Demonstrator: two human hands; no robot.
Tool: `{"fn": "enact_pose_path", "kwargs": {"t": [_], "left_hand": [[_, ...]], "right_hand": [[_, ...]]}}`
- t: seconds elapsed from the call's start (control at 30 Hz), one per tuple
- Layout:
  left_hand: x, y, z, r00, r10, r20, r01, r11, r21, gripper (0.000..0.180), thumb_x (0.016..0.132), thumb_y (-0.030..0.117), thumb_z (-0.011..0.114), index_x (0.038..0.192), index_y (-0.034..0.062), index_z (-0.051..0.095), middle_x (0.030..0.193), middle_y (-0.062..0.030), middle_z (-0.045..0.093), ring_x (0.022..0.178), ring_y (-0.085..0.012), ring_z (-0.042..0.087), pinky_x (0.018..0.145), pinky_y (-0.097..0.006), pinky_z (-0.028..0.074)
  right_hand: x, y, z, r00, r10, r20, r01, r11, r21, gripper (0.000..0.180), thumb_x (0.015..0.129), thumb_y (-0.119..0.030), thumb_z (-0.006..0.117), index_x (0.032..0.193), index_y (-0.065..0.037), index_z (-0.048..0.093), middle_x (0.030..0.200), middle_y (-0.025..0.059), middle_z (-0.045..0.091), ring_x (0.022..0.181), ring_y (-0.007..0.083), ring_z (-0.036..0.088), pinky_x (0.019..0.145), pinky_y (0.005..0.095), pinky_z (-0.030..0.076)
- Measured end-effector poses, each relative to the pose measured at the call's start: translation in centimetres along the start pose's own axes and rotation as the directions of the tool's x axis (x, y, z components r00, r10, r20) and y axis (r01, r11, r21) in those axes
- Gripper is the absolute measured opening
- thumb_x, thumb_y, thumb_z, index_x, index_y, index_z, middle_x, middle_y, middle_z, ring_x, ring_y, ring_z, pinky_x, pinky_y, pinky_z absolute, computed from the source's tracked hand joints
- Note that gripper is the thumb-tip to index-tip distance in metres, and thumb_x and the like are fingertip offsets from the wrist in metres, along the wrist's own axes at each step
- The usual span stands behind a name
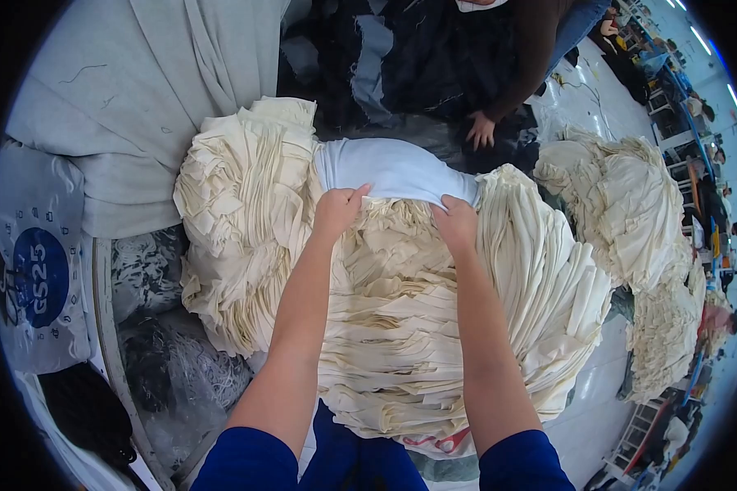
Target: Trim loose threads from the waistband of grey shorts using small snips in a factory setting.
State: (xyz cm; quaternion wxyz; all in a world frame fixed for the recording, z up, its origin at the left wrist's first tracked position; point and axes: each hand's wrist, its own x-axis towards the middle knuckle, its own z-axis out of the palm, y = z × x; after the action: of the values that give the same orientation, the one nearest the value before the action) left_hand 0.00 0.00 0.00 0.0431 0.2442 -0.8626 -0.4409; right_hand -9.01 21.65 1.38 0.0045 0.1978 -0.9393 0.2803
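A smooth white cloth (397,168) lies across the far side of a large heap of cream fabric pieces (393,327). My left hand (341,211) is closed on its near left corner, thumb on top. At the near right corner my right hand (457,222) pinches the same edge. Between my hands the edge runs nearly straight, just above crumpled cream fabric. The cream pieces are stacked in folded layers to the left, to the right and below my forearms. My fingertips under the cloth are hidden.
Another person's hand (481,131) rests on dark fabric (418,74) beyond the heap. More cream stacks (622,204) stand at right. Grey draped cloth (139,106), a printed plastic bag (41,254) and clear bags of scraps (180,376) are at left. Work tables (688,172) line the far right.
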Motion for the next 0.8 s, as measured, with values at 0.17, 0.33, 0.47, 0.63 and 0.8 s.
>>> {"fn": "enact_pose_path", "kwargs": {"t": [0.17,0.33,0.47,0.63,0.8], "left_hand": [[0.8,0.4,0.0,0.999,-0.047,0.003,0.047,0.998,0.041,0.049,0.086,0.044,0.052,0.067,0.001,0.064,0.061,-0.0196,0.058,0.061,-0.0358,0.058,0.059,-0.04,0.044],[-10.0,-7.7,5.8,0.973,-0.161,0.166,0.103,0.945,0.311,0.044,0.09,0.038,0.042,0.078,0.0027,0.065,0.081,-0.0194,0.063,0.078,-0.0357,0.061,0.069,-0.048,0.045],[-21.9,-9.1,6.1,0.977,0.08,-0.197,-0.085,0.996,-0.014,0.023,0.087,0.017,0.049,0.073,0.0011,0.057,0.075,-0.0193,0.057,0.075,-0.0355,0.054,0.068,-0.045,0.04],[-30.2,-9.4,-1.6,0.946,-0.084,-0.312,0.095,0.995,0.018,0.012,0.086,0.011,0.051,0.085,-0.0005,0.055,0.086,-0.0168,0.055,0.083,-0.0346,0.052,0.076,-0.04,0.041],[-39.6,-12.7,-7.0,0.933,-0.269,-0.238,0.283,0.959,0.028,0.016,0.087,0.017,0.052,0.087,0.0015,0.058,0.085,-0.0155,0.058,0.082,-0.0336,0.055,0.076,-0.04,0.043]], "right_hand": [[1.1,0.1,0.1,0.997,-0.061,-0.053,0.061,0.998,-0.004,0.025,0.069,-0.024,0.067,0.063,-0.002,0.056,0.067,0.0173,0.058,0.068,0.0366,0.056,0.061,0.044,0.044],[2.8,0.4,0.9,0.994,-0.107,-0.018,0.106,0.993,-0.051,0.024,0.07,-0.024,0.067,0.065,-0.003,0.056,0.065,0.016,0.058,0.066,0.0353,0.056,0.06,0.0432,0.044],[0.8,0.3,2.0,0.996,-0.03,-0.08,0.013,0.979,-0.205,0.021,0.073,-0.026,0.066,0.08,-0.008,0.057,0.074,0.0123,0.059,0.072,0.0338,0.056,0.065,0.0432,0.043],[-10.9,-7.1,0.7,0.992,-0.124,-0.027,0.126,0.988,0.089,0.032,0.077,-0.019,0.064,0.107,-0.011,0.055,0.1,0.0095,0.052,0.094,0.0293,0.048,0.083,0.0402,0.031],[-16.1,-15.1,-7.9,0.927,-0.28,0.249,0.208,0.937,0.282,0.026,0.076,-0.018,0.065,0.101,-0.013,0.06,0.1,0.0074,0.054,0.095,0.0252,0.049,0.085,0.0383,0.031]]}}
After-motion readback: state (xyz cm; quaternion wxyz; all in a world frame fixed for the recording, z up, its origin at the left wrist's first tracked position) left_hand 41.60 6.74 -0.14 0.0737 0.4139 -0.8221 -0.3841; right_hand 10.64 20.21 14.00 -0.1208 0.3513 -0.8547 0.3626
